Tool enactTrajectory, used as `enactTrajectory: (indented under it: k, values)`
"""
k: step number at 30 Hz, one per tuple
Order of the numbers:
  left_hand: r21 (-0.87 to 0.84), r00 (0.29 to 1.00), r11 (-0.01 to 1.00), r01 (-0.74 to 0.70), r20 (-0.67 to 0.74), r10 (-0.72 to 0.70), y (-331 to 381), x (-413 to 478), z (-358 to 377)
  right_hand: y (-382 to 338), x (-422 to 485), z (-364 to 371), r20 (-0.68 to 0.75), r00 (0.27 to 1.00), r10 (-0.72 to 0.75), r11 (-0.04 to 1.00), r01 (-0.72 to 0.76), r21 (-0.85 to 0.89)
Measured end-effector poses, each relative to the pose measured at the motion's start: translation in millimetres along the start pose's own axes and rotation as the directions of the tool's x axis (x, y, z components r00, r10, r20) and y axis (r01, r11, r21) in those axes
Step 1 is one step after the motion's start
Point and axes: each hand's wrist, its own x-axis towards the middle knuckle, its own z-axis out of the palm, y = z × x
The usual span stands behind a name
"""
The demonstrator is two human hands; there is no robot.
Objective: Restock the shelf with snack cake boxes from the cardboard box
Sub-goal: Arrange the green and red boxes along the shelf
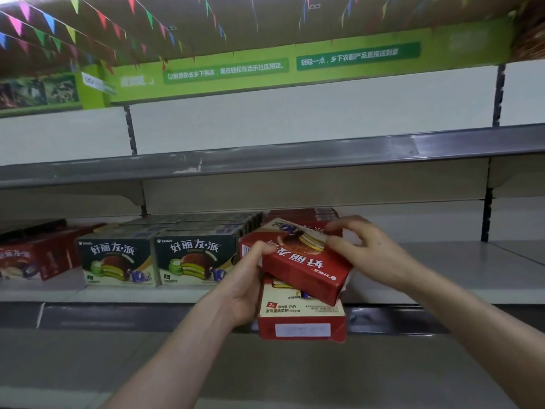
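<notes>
Both hands' grip (left point(250, 278); right point(365, 249)) holds red boxes point(298, 270).

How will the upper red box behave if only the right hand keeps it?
Upper red box looks like stiff carton, flat-sided, so unlikely to roll. Printed "74" on the lower red box suggests light weight. Held tilted by right hand, its glossy faces may slip.

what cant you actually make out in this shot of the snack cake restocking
- Cardboard box: not in the head view at all.
- Lower red box: its front is mostly covered by the upper red box and the left hand.
- White label on the lower red box: print too blurred to read.
- Red boxes on the shelf behind: hidden by the held box and right hand, uncountable.
- Far-left red box: blurred.
</notes>
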Motion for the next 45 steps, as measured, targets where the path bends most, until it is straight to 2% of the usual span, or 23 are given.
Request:
enactTrajectory:
  k: [1, 3, 5, 6, 10, 14, 16, 20, 23, 25, 28, 30, 33, 34, 38, 42, 45]
  values:
    - [0.006, 1.0, 1.0, -0.003, 0.002, 0.003, -1, 0, -1, 4, 4, -4, 0.029, 0.991, 0.129, 0.992, -0.129, 0.001]
    - [0.013, 1.0, 1.0, -0.01, 0.001, 0.01, -1, -1, -1, 12, 9, -10, 0.201, 0.903, 0.38, 0.919, -0.394, 0.029]
    - [0.019, 1.0, 1.0, -0.013, -0.005, 0.013, 0, -3, 1, 16, 11, -14, 0.325, 0.809, 0.49, 0.845, -0.532, 0.051]
    - [0.026, 1.0, 1.0, -0.009, -0.003, 0.009, 2, -4, 3, 18, 12, -14, 0.338, 0.802, 0.492, 0.84, -0.54, 0.059]
    - [0.083, 0.997, 0.994, 0.076, 0.023, -0.078, 9, -10, 11, 14, 22, -16, 0.332, 0.805, 0.492, 0.842, -0.537, 0.055]
    - [0.036, 0.992, 0.993, 0.116, 0.047, -0.117, 12, -9, 9, 11, 27, -21, 0.342, 0.773, 0.534, 0.805, -0.588, 0.072]
    - [-0.02, 0.995, 0.996, 0.089, 0.054, -0.088, 10, -11, 7, 11, 28, -20, 0.305, 0.788, 0.534, 0.77, -0.603, 0.208]
    - [-0.009, 0.995, 0.999, 0.038, 0.088, -0.037, 8, -16, 3, 6, 27, -14, 0.244, 0.826, 0.508, 0.576, -0.536, 0.617]
    - [0.058, 0.993, 0.998, 0.018, 0.118, -0.024, 8, -21, 6, 1, 20, -4, 0.206, 0.829, 0.519, 0.503, -0.492, 0.711]
    - [0.106, 0.992, 0.994, -0.009, 0.125, -0.004, 8, -24, 12, -1, 14, 1, 0.234, 0.842, 0.485, 0.515, -0.492, 0.702]
    - [0.123, 0.995, 0.992, -0.032, 0.098, 0.02, 9, -23, 16, -6, 4, 3, 0.35, 0.846, 0.401, 0.627, -0.533, 0.568]
    - [0.139, 0.999, 0.99, -0.012, 0.054, 0.004, 11, -21, 13, -7, 3, -2, 0.367, 0.848, 0.383, 0.671, -0.528, 0.52]
    - [0.144, 0.999, 0.989, 0.024, 0.042, -0.031, 13, -21, 5, 0, 15, -19, 0.196, 0.848, 0.493, 0.6, -0.494, 0.629]
    - [0.148, 0.999, 0.989, 0.03, 0.037, -0.036, 14, -21, 3, 3, 19, -25, 0.152, 0.838, 0.524, 0.606, -0.493, 0.624]
    - [0.132, 0.998, 0.99, 0.055, 0.026, -0.058, 16, -21, -3, 12, 22, -38, 0.147, 0.823, 0.549, 0.674, -0.539, 0.505]
    - [0.177, 0.994, 0.982, 0.067, 0.069, -0.08, 17, -18, -8, 14, 24, -33, 0.037, 0.843, 0.536, 0.58, -0.4, 0.71]
    - [0.259, 0.992, 0.963, 0.078, 0.079, -0.102, 18, -14, -11, 18, 26, -26, -0.038, 0.851, 0.523, 0.566, -0.314, 0.763]
